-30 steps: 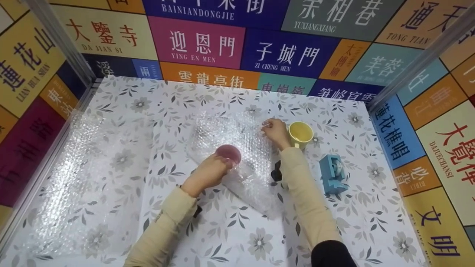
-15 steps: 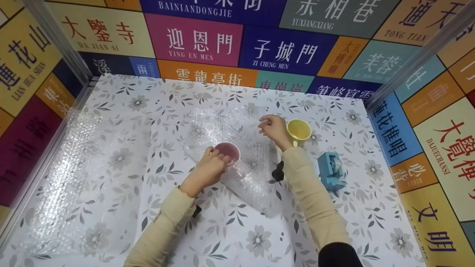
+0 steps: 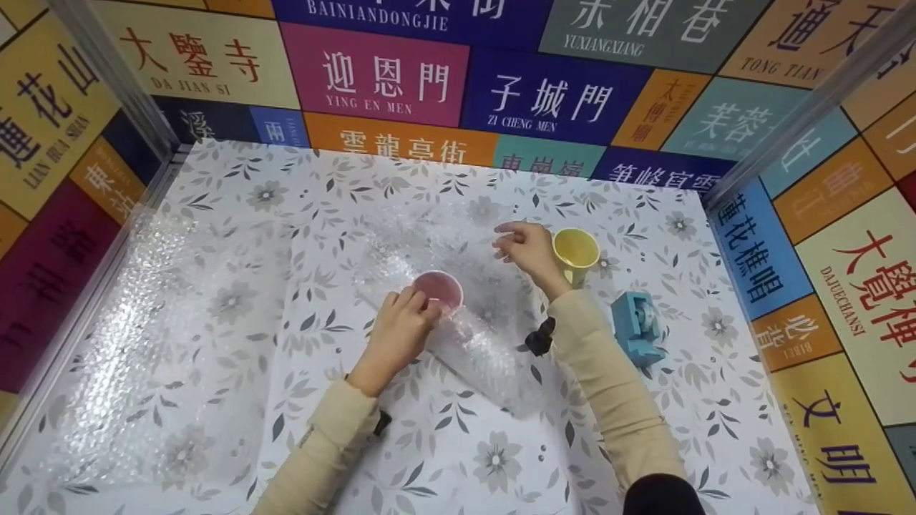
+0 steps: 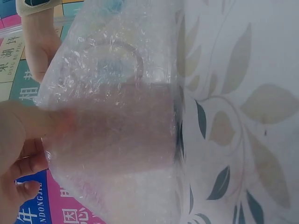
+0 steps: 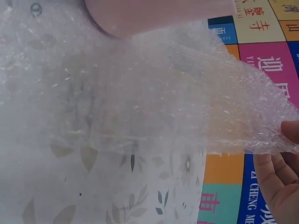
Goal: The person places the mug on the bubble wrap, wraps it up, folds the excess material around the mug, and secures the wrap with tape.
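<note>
A pink mug [image 3: 439, 292] stands on a sheet of bubble wrap [image 3: 494, 357], one flap of which is folded up against its near side. My left hand [image 3: 402, 327] pinches the mug's rim with the wrap under the thumb. Through the film, the left wrist view shows the mug's handle [image 4: 139, 63] and pink wall [image 4: 126, 126]. To the right, my right hand [image 3: 528, 252] pinches a corner of the bubble wrap between thumb and fingers. The right wrist view shows the sheet [image 5: 140, 93] stretched from that corner towards the mug [image 5: 159, 14].
Just right of my right hand stands a yellow mug [image 3: 575, 249]. A blue tape dispenser [image 3: 637, 329] sits nearer on the right. Another bubble wrap sheet [image 3: 157, 357] lies flat at the left of the floral-covered table [image 3: 501, 465]. Printed panels [image 3: 379, 79] wall the sides and back.
My left fingers have shifted a little at the mug's rim. The right hand has moved slightly left with the wrap's corner, and the sheet between the hands looks shifted. The mug stays in place.
</note>
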A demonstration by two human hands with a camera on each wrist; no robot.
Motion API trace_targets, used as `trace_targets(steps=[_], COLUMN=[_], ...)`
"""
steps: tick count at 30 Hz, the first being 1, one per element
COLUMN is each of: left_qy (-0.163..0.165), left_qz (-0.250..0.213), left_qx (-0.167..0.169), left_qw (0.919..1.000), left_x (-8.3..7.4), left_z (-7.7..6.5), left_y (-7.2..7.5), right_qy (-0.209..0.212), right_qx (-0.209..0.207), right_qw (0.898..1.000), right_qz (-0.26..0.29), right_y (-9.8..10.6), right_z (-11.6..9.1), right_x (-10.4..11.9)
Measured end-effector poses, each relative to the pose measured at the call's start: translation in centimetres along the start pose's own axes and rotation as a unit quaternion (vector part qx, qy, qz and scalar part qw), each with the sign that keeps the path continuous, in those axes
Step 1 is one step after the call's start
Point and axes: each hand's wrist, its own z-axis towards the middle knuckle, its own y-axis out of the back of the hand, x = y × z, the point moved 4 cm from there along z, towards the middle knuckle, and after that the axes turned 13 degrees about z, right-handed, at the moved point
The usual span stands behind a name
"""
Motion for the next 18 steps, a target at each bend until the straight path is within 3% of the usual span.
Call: trace_targets(steps=[8, 18], left_qy=[0.016, 0.017], left_qz=[-0.006, -0.041], left_qx=[-0.01, -0.057], left_qw=[0.9998, 0.9974], left_x=[-0.3, 0.0], left_z=[-0.5, -0.9], left_y=[-0.2, -0.4], right_qy=[-0.004, 0.045], right_qx=[0.012, 0.019], right_qw=[1.0, 0.999], right_qz=[0.001, 0.007], right_y=[-0.2, -1.3], right_z=[-1.0, -2.5], right_x=[0.6, 1.6])
